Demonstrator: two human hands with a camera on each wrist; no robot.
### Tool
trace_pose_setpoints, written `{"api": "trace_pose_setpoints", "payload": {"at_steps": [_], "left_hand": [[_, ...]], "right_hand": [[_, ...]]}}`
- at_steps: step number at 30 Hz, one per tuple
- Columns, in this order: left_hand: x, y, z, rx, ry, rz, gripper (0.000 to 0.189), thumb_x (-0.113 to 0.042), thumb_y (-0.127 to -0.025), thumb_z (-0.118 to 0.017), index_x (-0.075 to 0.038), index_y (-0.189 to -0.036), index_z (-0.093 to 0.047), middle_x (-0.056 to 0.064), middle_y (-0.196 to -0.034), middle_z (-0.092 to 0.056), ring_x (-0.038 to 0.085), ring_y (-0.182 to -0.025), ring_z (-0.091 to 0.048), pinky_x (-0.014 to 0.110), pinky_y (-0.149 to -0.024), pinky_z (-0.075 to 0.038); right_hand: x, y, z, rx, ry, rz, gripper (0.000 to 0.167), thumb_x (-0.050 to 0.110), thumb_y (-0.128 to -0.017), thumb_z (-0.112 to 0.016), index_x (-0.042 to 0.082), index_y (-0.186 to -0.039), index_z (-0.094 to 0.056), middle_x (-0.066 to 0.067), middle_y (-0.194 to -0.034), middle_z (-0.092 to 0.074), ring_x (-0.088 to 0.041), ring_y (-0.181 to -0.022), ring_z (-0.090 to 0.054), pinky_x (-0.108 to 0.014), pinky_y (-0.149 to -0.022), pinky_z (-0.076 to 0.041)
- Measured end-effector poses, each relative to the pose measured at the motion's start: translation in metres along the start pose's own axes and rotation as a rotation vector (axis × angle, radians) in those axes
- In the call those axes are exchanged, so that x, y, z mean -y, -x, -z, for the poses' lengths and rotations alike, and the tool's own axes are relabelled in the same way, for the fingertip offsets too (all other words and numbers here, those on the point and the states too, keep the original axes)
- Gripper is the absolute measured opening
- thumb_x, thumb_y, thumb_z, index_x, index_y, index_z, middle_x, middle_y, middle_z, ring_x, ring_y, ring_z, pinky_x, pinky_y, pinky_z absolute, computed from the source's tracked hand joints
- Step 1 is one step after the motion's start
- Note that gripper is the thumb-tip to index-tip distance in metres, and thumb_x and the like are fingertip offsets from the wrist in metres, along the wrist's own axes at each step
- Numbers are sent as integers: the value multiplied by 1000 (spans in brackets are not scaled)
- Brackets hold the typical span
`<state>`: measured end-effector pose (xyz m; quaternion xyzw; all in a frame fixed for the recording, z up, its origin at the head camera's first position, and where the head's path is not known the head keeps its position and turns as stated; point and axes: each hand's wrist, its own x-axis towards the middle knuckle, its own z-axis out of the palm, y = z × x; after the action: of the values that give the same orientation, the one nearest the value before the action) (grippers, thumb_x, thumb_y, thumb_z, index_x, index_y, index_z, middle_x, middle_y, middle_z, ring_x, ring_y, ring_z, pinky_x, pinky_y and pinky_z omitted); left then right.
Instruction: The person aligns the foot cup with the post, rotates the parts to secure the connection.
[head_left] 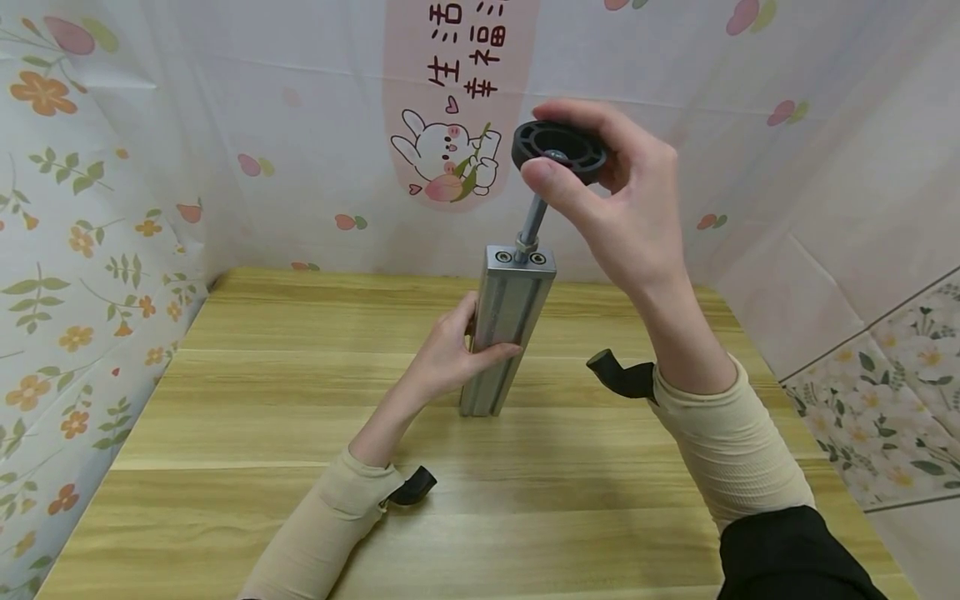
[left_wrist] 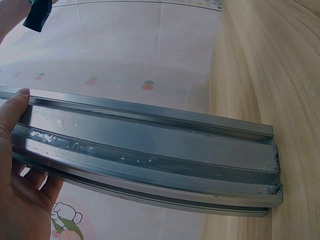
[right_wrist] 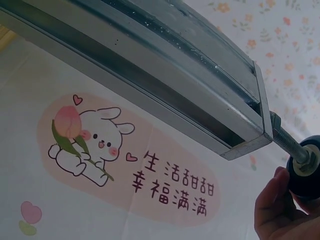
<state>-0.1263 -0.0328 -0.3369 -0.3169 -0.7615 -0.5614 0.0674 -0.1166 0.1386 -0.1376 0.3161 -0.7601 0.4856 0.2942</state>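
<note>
A silver aluminium profile (head_left: 504,312) stands on end on the wooden table, leaning slightly, its lower end at the tabletop. My left hand (head_left: 450,346) grips it around the middle, thumb across the near face; the left wrist view shows the fingers wrapped behind the grooved bar (left_wrist: 150,145). From the end plate on top rises a threaded rod (head_left: 534,218) with a nut (head_left: 527,242) at its base. The rod carries a round black leveling foot (head_left: 558,150), hollow side up. My right hand (head_left: 630,183) pinches the foot's rim between thumb and fingers.
The wood-grain table (head_left: 247,400) spreads around the profile. Behind it hangs a pale printed cloth (head_left: 300,125) with a rabbit drawing, and a floral cloth (head_left: 82,275) is at the left. Black camera mounts (head_left: 622,377) stick out from both beige sleeves.
</note>
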Motion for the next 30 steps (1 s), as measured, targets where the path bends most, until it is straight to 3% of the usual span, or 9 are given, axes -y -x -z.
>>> {"api": "trace_pose_setpoints", "payload": {"at_steps": [6,10,12,15,16,19,23,26,30], "left_hand": [[1,1,0,-3,-8,3,57,-16,-84,-85,-1,-130,-54,14,-112,-71,22,-92,-70,28,-76,-58],[0,2,0,1,1,14,57,-16,-85,-85,-2,-131,-54,13,-112,-71,22,-92,-70,28,-76,-58],[0,1,0,3,6,18,58,-16,-85,-84,-2,-132,-53,13,-113,-71,22,-93,-70,28,-76,-58],[-1,1,0,4,4,23,57,-16,-85,-84,-2,-130,-54,13,-111,-70,21,-92,-69,27,-76,-57],[-1,1,0,4,5,25,56,-16,-85,-84,-2,-130,-54,13,-111,-70,21,-92,-68,27,-75,-57],[-1,1,0,1,5,25,54,-16,-85,-84,-2,-127,-54,13,-109,-70,20,-90,-68,26,-74,-57],[-1,1,1,-3,0,21,55,-15,-84,-85,-1,-127,-54,13,-109,-70,22,-91,-69,28,-75,-58],[-1,1,1,-2,-5,23,56,-15,-84,-85,-1,-129,-54,14,-111,-71,23,-92,-70,29,-77,-59],[0,1,0,3,0,28,57,-15,-84,-85,-2,-130,-53,14,-111,-70,22,-91,-70,28,-76,-58]], "right_hand": [[-3,1,2,50,-99,0,52,36,-91,-73,5,-133,-68,-13,-124,-70,-23,-99,-67,-21,-84,-56],[-1,1,5,73,-189,-23,47,28,-96,-60,4,-136,-66,-15,-130,-69,-22,-107,-69,-23,-93,-56],[0,2,7,73,-188,-24,46,25,-97,-53,7,-137,-66,-14,-132,-69,-20,-110,-69,-25,-97,-56],[1,3,8,76,-149,-15,48,25,-97,-47,11,-139,-66,-10,-132,-71,-19,-109,-71,-25,-95,-55],[1,3,8,77,-153,-17,48,24,-97,-47,11,-139,-66,-10,-131,-71,-19,-107,-71,-24,-93,-56],[1,3,8,69,-181,-33,47,25,-96,-48,11,-138,-66,-10,-126,-72,-20,-95,-73,-19,-61,-50],[0,3,5,42,-248,-52,45,24,-95,-54,7,-135,-67,-11,-122,-72,-23,-87,-70,-23,-48,-40],[-2,3,3,23,-289,-43,43,23,-94,-60,3,-132,-68,-12,-120,-71,-25,-89,-69,-23,-67,-54],[-6,4,-1,3,-319,-13,45,26,-93,-71,-1,-129,-68,-12,-120,-70,-25,-95,-68,-25,-85,-58]]}}
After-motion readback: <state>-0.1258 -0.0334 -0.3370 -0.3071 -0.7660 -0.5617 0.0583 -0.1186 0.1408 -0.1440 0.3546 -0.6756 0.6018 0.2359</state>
